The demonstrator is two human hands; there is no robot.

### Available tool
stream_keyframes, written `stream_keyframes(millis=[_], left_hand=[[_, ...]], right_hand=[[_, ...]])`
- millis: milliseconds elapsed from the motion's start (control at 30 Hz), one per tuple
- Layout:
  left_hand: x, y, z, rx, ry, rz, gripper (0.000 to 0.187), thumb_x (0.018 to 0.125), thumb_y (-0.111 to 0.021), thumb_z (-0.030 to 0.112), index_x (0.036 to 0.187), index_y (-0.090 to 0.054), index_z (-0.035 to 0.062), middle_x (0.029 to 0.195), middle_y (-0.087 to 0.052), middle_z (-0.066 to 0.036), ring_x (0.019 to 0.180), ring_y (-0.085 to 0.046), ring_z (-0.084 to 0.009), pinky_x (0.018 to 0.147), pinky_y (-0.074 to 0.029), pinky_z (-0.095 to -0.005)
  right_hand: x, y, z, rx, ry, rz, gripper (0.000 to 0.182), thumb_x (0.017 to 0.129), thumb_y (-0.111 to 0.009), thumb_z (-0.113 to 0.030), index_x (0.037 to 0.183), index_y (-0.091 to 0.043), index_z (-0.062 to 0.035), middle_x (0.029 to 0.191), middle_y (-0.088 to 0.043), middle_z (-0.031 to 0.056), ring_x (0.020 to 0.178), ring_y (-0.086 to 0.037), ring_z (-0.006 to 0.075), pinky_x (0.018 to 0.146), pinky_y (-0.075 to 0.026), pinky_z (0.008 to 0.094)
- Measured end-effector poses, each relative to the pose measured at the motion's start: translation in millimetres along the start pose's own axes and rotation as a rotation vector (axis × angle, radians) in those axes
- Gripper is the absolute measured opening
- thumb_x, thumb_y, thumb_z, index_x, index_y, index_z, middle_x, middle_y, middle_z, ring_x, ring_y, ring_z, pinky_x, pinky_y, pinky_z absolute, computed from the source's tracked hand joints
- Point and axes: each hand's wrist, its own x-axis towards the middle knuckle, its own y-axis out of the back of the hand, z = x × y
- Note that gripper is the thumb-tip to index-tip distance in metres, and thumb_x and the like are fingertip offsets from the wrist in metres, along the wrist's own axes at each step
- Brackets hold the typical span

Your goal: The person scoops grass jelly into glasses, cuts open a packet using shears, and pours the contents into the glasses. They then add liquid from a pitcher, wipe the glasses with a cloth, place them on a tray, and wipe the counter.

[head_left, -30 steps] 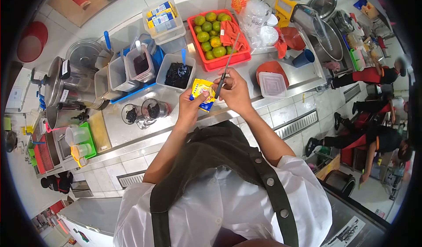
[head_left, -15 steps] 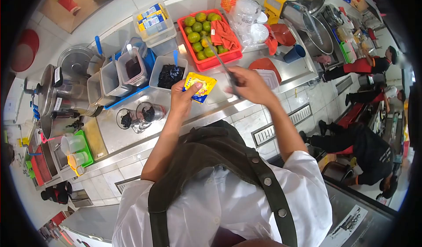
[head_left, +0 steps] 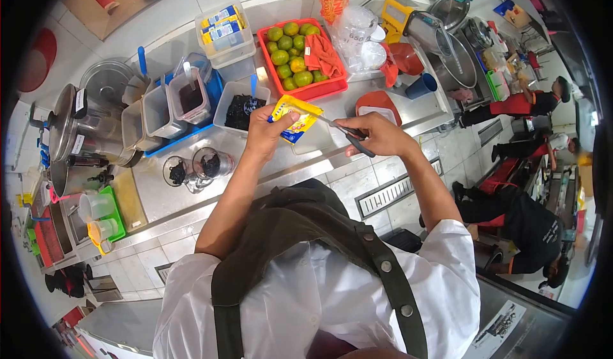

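A yellow and blue sachet (head_left: 295,124) is held up over the counter's front edge, with the fingers of my left hand (head_left: 265,131) closed on its left side. My right hand (head_left: 382,135) grips the black handles of a pair of scissors (head_left: 361,143), whose blades reach left to the sachet's upper right corner. Behind the sachet stands a clear tub of dark pieces (head_left: 241,111) with a blue-handled utensil in it. Two glasses (head_left: 174,170) (head_left: 213,162) with dark contents stand left of my left forearm.
A red basket (head_left: 325,89) holds green fruit and a red cloth. Behind the dark tub is a container of sachets (head_left: 231,53). Several tubs (head_left: 161,115) stand at the left, near a green tray (head_left: 117,211). Co-workers (head_left: 520,103) (head_left: 530,221) are at the right.
The scissors have swung from pointing up over the basket to lying across toward the sachet, their blades now at its corner. My hands are closer together.
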Motion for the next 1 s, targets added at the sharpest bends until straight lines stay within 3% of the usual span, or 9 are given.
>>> stream_keyframes(millis=[200, 300, 433, 567, 667, 700, 800, 900, 1000], left_hand=[[0.8, 0.9, -1.9, 0.006, -0.007, 0.007, 0.020, 0.086, -0.077, 0.009, 0.101, -0.072, -0.0029, 0.090, -0.074, -0.007, 0.075, -0.068, -0.0089, 0.068, -0.053, -0.0236], [1.0, 0.1, -1.9, 0.018, -0.001, 0.014, 0.020, 0.086, -0.076, 0.009, 0.101, -0.072, -0.0030, 0.090, -0.074, -0.007, 0.075, -0.068, -0.0092, 0.068, -0.053, -0.0238], [3.9, 8.8, -11.8, 0.152, -0.004, -0.072, 0.020, 0.088, -0.072, 0.007, 0.106, -0.069, -0.0030, 0.096, -0.073, -0.010, 0.082, -0.070, -0.0149, 0.076, -0.056, -0.0289], [5.7, 2.1, -11.2, -0.004, -0.024, -0.031, 0.021, 0.090, -0.069, 0.006, 0.108, -0.068, -0.0046, 0.101, -0.072, -0.013, 0.087, -0.070, -0.0178, 0.079, -0.056, -0.0319], [5.3, 3.7, -16.3, 0.036, -0.015, -0.073, 0.022, 0.089, -0.072, 0.004, 0.109, -0.069, -0.0049, 0.099, -0.073, -0.011, 0.083, -0.070, -0.0148, 0.077, -0.056, -0.0287], [5.7, -0.7, -17.7, -0.046, -0.008, -0.069, 0.024, 0.090, -0.069, 0.006, 0.110, -0.067, -0.0045, 0.102, -0.072, -0.013, 0.086, -0.070, -0.0190, 0.080, -0.057, -0.0333], [8.4, -5.4, -13.5, -0.087, -0.014, -0.058, 0.021, 0.089, -0.070, 0.003, 0.109, -0.069, -0.0052, 0.101, -0.073, -0.012, 0.086, -0.070, -0.0163, 0.080, -0.056, -0.0305], [9.2, -5.5, -17.1, -0.072, 0.004, -0.077, 0.018, 0.089, -0.071, 0.003, 0.105, -0.069, -0.0045, 0.098, -0.073, -0.011, 0.084, -0.070, -0.0159, 0.078, -0.056, -0.0307], [11.6, -1.8, -22.4, -0.024, 0.004, -0.069, 0.015, 0.089, -0.071, 0.004, 0.102, -0.069, -0.0037, 0.095, -0.073, -0.010, 0.081, -0.069, -0.0147, 0.076, -0.056, -0.0301]], right_hand=[[4.5, 8.4, -14.0, -0.070, 0.002, -0.064, 0.077, 0.070, -0.089, -0.033, 0.136, -0.059, -0.0061, 0.073, -0.045, 0.0018, 0.066, -0.043, 0.0122, 0.061, -0.038, 0.0313], [9.1, 2.9, -1.3, -0.064, 0.093, 0.030, 0.072, 0.073, -0.086, -0.046, 0.131, -0.064, -0.0095, 0.063, -0.051, 0.0052, 0.060, -0.050, 0.0169, 0.059, -0.042, 0.0347], [12.2, 3.0, -6.0, -0.150, 0.235, 0.026, 0.073, 0.073, -0.086, -0.040, 0.134, -0.061, -0.0101, 0.075, -0.056, 0.0079, 0.069, -0.055, 0.0208, 0.064, -0.042, 0.0358], [15.1, 11.7, -17.8, -0.197, 0.047, -0.096, 0.072, 0.073, -0.085, -0.042, 0.134, -0.061, -0.0116, 0.080, -0.060, 0.0118, 0.074, -0.058, 0.0225, 0.066, -0.043, 0.0385], [13.5, 10.5, -17.2, -0.145, 0.121, -0.031, 0.068, 0.075, -0.083, -0.044, 0.132, -0.063, -0.0121, 0.077, -0.060, 0.0111, 0.072, -0.059, 0.0237, 0.066, -0.044, 0.0395], [14.4, 10.5, -14.9, -0.072, 0.113, -0.052, 0.067, 0.076, -0.082, -0.045, 0.131, -0.063, -0.0118, 0.078, -0.061, 0.0110, 0.075, -0.059, 0.0241, 0.068, -0.046, 0.0386], [18.6, 13.5, -13.9, -0.185, 0.103, -0.063, 0.063, 0.077, -0.081, -0.047, 0.126, -0.066, -0.0112, 0.074, -0.059, 0.0084, 0.073, -0.056, 0.0216, 0.068, -0.045, 0.0375], [21.2, 4.7, -6.5, -0.064, 0.245, 0.036, 0.063, 0.076, -0.082, -0.046, 0.124, -0.066, -0.0092, 0.070, -0.057, 0.0066, 0.071, -0.056, 0.0202, 0.066, -0.044, 0.0366], [23.7, 10.4, -8.8, -0.086, 0.126, -0.029, 0.066, 0.074, -0.085, -0.043, 0.127, -0.064, -0.0080, 0.080, -0.064, 0.0110, 0.073, -0.060, 0.0253, 0.067, -0.044, 0.0400]])
